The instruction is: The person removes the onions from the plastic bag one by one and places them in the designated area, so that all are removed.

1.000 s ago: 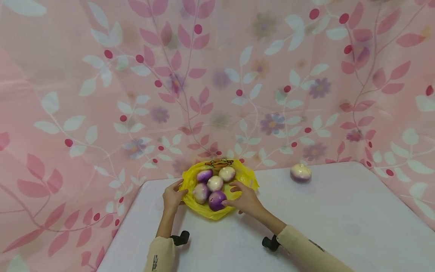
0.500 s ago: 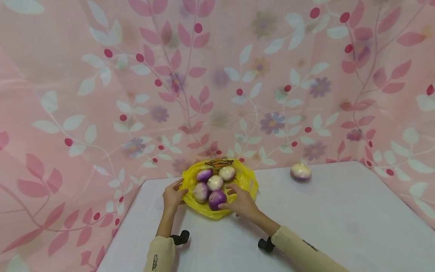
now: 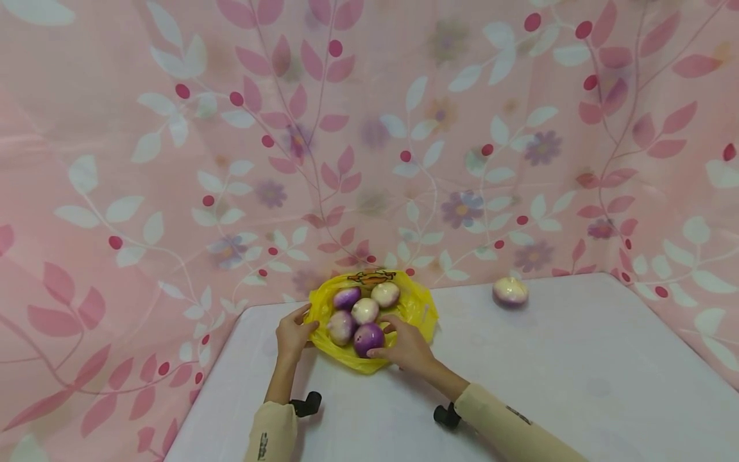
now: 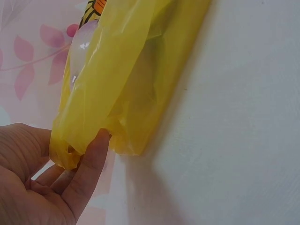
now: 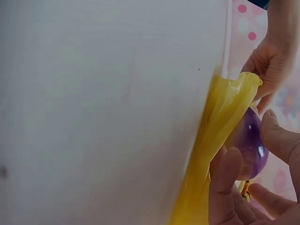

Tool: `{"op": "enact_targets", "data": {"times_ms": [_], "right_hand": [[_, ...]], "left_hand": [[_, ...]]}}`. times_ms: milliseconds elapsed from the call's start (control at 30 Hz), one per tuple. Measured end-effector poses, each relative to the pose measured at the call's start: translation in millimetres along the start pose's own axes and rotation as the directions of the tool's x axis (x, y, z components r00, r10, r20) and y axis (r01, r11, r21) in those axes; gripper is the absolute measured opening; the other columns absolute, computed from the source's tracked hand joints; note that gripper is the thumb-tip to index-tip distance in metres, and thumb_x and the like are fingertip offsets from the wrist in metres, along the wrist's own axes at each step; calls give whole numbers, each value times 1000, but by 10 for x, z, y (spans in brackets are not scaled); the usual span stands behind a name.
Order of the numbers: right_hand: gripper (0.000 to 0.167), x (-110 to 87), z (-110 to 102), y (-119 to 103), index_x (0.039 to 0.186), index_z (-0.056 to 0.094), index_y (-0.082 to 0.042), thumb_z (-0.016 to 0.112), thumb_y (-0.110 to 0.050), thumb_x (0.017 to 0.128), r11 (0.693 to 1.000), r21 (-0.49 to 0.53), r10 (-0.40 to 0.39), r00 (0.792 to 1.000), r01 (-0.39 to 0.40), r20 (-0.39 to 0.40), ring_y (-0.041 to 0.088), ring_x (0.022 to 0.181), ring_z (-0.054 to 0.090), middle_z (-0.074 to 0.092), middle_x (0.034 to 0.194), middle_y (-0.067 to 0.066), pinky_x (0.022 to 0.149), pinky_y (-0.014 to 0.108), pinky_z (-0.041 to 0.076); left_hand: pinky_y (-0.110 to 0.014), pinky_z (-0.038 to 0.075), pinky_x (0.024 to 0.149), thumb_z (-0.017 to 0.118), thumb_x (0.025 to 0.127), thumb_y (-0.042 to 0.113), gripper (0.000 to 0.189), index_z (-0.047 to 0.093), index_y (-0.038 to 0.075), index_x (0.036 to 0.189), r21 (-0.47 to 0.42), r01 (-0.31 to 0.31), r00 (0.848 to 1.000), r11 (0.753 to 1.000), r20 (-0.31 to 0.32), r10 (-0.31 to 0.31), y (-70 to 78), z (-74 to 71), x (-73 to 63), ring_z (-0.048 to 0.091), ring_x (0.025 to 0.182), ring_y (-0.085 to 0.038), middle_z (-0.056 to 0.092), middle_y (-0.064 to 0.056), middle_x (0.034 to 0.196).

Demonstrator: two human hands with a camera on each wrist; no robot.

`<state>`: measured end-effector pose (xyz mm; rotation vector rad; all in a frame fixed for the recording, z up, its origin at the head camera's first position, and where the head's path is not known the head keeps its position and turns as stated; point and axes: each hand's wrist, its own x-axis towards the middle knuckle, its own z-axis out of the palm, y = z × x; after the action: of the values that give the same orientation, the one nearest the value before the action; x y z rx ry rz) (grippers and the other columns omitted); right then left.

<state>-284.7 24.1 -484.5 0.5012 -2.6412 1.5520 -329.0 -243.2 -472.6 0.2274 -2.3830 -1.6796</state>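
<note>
A yellow plastic bag (image 3: 424,301), spread wide at the top, holds several glossy purple-and-white turnips (image 3: 365,311) in the head view. My left hand (image 3: 293,335) pinches the bag's left rim; the left wrist view shows thumb and fingers on the bunched plastic. Over the bag's front right lies my right hand (image 3: 411,346), thumb and fingers spread around the side of the deep purple turnip (image 3: 368,340). In the right wrist view the thumb overlaps that turnip's edge, and the lower fingers (image 5: 227,173) overlap the bag's side.
A single pale turnip (image 3: 510,292) lies on the white table (image 3: 548,385) at the back right. Behind the table hangs a pink floral cloth (image 3: 369,141). A black device (image 3: 306,404) sits at the left wrist, another at the right.
My right hand has shifted slightly left, bringing its thumb and fingers further over the deep purple turnip. The left hand, bag and turnips have stayed nearly still.
</note>
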Motion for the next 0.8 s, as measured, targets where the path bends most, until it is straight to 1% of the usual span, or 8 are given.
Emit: {"op": "enact_targets", "data": {"times_ms": [133, 200, 267, 333, 400, 533, 633, 800], "right_hand": [[75, 19, 11, -17, 135, 54, -12, 86, -41, 74, 999, -43, -30, 999, 30, 12, 24, 96, 62, 66, 115, 8, 54, 26, 55], [76, 28, 24, -24, 136, 53, -12, 86, -42, 74, 997, -67, -34, 999, 35, 17, 24, 97, 62, 67, 113, 6, 60, 25, 55], [78, 39, 39, -27, 137, 53, -12, 85, -43, 74, 996, -89, -20, 1000, 22, 21, 22, 95, 62, 67, 111, 4, 62, 25, 54], [79, 50, 55, -29, 138, 52, -13, 85, -45, 74, 995, -100, -5, 1000, 8, 27, 21, 93, 61, 66, 110, 3, 61, 25, 55], [80, 60, 70, -34, 138, 52, -13, 85, -47, 73, 993, -120, 0, 999, 4, 33, 20, 92, 61, 66, 109, 1, 64, 25, 54], [80, 79, 82, -53, 139, 52, -13, 84, -47, 74, 990, -144, 6, 999, 1, 48, 18, 86, 58, 65, 101, -1, 65, 26, 52], [81, 87, 86, -61, 140, 51, -14, 84, -47, 74, 988, -153, 26, 998, -17, 56, 16, 80, 55, 63, 95, -2, 61, 26, 51], [81, 83, 90, -64, 140, 50, -15, 85, -47, 74, 993, -113, 53, 997, -46, 60, 16, 76, 56, 62, 96, -1, 56, 27, 52]], "left_hand": [[-42, 60, 54, 70, 86, -3, 50, 60, 4, 135, -6, 1, 1000, 1000, -2, -1, -3, -2, 2, 70, 88, -37, 57, -27, 131], [-43, 60, 54, 70, 86, -2, 50, 60, 4, 135, -4, -2, 1000, 1000, -3, 2, 2, -1, -1, 70, 89, -38, 57, -27, 131], [-43, 60, 55, 70, 86, -2, 50, 60, 4, 135, -1, -4, 1000, 1000, -5, 4, 6, -2, -3, 70, 89, -38, 57, -27, 131], [-43, 60, 55, 70, 86, -2, 50, 61, 5, 135, 2, -2, 1000, 1000, -8, 2, 8, -1, -6, 70, 90, -38, 58, -27, 131], [-43, 60, 55, 71, 86, -2, 50, 61, 5, 135, 7, 3, 1000, 1000, -12, -3, 5, 0, -6, 70, 89, -38, 58, -26, 131], [-43, 60, 55, 70, 87, -1, 50, 60, 4, 135, 19, 6, 1000, 1000, -12, -6, 7, -1, -12, 70, 88, -37, 57, -28, 131], [-43, 60, 55, 70, 87, -1, 50, 60, 4, 136, 17, 7, 1000, 1000, -7, -7, 6, -4, -11, 70, 87, -36, 56, -28, 131], [-45, 60, 56, 70, 87, -1, 51, 59, 4, 136, 15, 5, 1000, 1000, 0, -5, -2, -9, -7, 70, 89, -38, 55, -29, 132]]}}
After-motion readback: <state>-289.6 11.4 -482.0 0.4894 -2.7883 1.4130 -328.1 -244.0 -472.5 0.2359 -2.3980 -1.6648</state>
